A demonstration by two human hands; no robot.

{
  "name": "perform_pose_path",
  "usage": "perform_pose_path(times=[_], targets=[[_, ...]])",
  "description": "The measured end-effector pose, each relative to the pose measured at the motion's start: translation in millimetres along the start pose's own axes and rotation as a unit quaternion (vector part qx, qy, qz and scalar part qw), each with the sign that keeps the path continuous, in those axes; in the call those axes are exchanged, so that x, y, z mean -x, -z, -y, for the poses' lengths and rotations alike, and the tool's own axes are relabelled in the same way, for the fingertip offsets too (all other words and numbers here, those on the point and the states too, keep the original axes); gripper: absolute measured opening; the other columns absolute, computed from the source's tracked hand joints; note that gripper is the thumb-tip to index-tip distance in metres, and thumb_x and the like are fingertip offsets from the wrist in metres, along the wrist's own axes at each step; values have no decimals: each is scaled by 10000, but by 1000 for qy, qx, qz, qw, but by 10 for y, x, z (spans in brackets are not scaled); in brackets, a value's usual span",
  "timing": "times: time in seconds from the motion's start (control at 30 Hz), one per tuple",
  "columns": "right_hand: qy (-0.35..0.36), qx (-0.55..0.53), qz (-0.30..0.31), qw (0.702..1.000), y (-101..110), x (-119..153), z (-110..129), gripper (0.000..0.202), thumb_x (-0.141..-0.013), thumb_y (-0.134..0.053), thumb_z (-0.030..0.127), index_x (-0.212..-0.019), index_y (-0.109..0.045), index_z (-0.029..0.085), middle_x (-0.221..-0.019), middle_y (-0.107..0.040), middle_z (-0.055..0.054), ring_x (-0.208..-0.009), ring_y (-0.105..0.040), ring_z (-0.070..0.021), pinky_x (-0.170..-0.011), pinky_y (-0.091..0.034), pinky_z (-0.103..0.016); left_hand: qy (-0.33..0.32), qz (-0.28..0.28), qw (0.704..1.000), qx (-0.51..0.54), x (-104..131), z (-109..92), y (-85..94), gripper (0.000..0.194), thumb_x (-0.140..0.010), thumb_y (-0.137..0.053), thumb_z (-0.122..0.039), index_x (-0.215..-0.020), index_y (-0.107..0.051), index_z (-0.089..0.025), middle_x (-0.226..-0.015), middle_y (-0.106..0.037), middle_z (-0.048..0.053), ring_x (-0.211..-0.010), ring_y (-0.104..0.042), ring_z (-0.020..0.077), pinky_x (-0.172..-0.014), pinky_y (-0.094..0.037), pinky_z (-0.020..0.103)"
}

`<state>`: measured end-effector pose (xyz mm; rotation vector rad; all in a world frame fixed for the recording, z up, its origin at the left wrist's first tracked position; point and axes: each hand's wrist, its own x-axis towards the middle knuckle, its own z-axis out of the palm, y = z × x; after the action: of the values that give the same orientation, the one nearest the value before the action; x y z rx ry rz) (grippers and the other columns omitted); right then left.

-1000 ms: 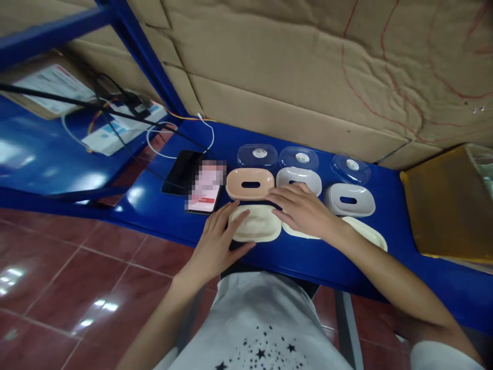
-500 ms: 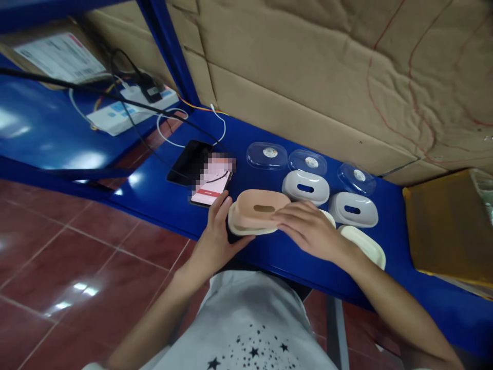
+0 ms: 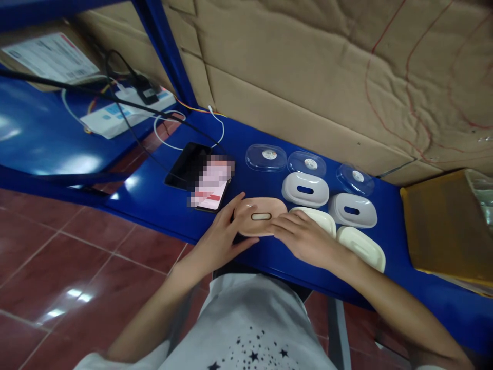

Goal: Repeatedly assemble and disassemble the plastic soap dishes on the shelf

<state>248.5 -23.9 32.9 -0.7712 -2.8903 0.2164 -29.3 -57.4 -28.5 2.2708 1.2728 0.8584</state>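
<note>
A peach oval soap dish (image 3: 245, 224) with a central slot sits low on the blue shelf, with a pale surface showing through its slot. My left hand (image 3: 221, 234) curves round its left end, thumb along the front side and fingers at the back. The fingers of my right hand (image 3: 304, 234) are bunched on its right end. Beside my right hand lie a cream oval tray (image 3: 321, 218), partly covered by that hand, and a second cream tray (image 3: 364, 249). Behind them stand a pale grey slotted soap dish (image 3: 287, 187) and another grey soap dish (image 3: 367, 213).
Clear oval lids (image 3: 265, 163) with round stickers lie along the back. Phones (image 3: 211, 201) and cables are to the left, with a power strip (image 3: 111, 122) beyond. A taped cardboard box (image 3: 442, 226) stands right. Cardboard (image 3: 288, 87) lines the back of the shelf (image 3: 277, 257).
The peach soap dish has gone down from a tilted position over a cream tray to sitting level, hiding the cream rim. Both hands have stayed at its ends, and the view has shifted slightly.
</note>
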Motion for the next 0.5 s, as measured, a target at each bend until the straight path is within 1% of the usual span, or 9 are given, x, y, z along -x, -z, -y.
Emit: perform_pose_path(times=[0.07,0.13,0.2,0.27,0.33,0.4,0.43,0.5], targets=[[1,6,3,1000,12,-14,-5,410,-1016,-540,45,-1366,-679,208,-1366,-754,-108,-1250,-678,-280,-1010,-538,-449,13,-4,1000,10,-16,7,1,818,-1008,-761,-337,-1696,-319,-333,-1762,-297,181,-1606,-412,377,-1245,-484,587],[3,4,7,1000,38,-32,-13,355,-1038,-540,73,-1327,-696,207,-1337,-766,-104,-1228,-688,-272,-994,-537,-435,7,-6,1000,11,-36,10,4,803,-992,-780,-318,-1678,-364,-318,-1732,-356,178,-1589,-439,374,-1242,-492,577],[9,-6,6,1000,92,-62,-45,264,-1076,-547,150,-1263,-723,208,-1279,-789,-95,-1165,-711,-263,-968,-539,-427,-8,-3,1000,-2,-57,3,5,727,-992,-778,-307,-1634,-439,-286,-1706,-394,189,-1572,-460,381,-1233,-500,585],[12,-11,-12,1000,175,-128,-128,242,-1104,-533,215,-1234,-737,207,-1251,-801,-89,-1122,-726,-260,-958,-536,-434,-22,-5,999,-35,-73,-18,6,649,-1006,-758,-313,-1594,-491,-254,-1714,-376,207,-1582,-437,403,-1230,-494,615],[2,-3,-46,999,259,-249,-281,275,-1120,-504,248,-1258,-739,206,-1277,-796,-99,-1153,-724,-273,-990,-526,-457,-42,-11,996,-75,-76,-48,6,610,-1015,-748,-333,-1574,-516,-251,-1731,-352,209,-1598,-401,424,-1237,-468,655],[-25,13,-72,997,307,-431,-510,315,-1119,-498,261,-1335,-719,203,-1364,-760,-133,-1252,-696,-306,-1056,-507,-499,-68,-18,992,-105,-63,-75,6,584,-1018,-745,-335,-1558,-535,-264,-1717,-390,192,-1591,-408,423,-1244,-454,671],[-48,20,-70,996,308,-538,-647,350,-1110,-516,269,-1409,-683,197,-1455,-709,-160,-1339,-654,-334,-1105,-486,-534,-79,-21,990,-113,-53,-84,6,567,-1019,-743,-324,-1547,-545,-266,-1694,-432,183,-1574,-436,411,-1242,-462,663],[-90,34,-52,994,264,-764,-940,478,-1062,-594,246,-1535,-583,185,-1643,-543,-208,-1479,-542,-403,-1164,-439,-621,-90,-32,988,-120,-27,-90,-1,519,-1018,-735,-280,-1510,-572,-253,-1621,-527,173,-1517,-514,380,-1222,-502,624]])
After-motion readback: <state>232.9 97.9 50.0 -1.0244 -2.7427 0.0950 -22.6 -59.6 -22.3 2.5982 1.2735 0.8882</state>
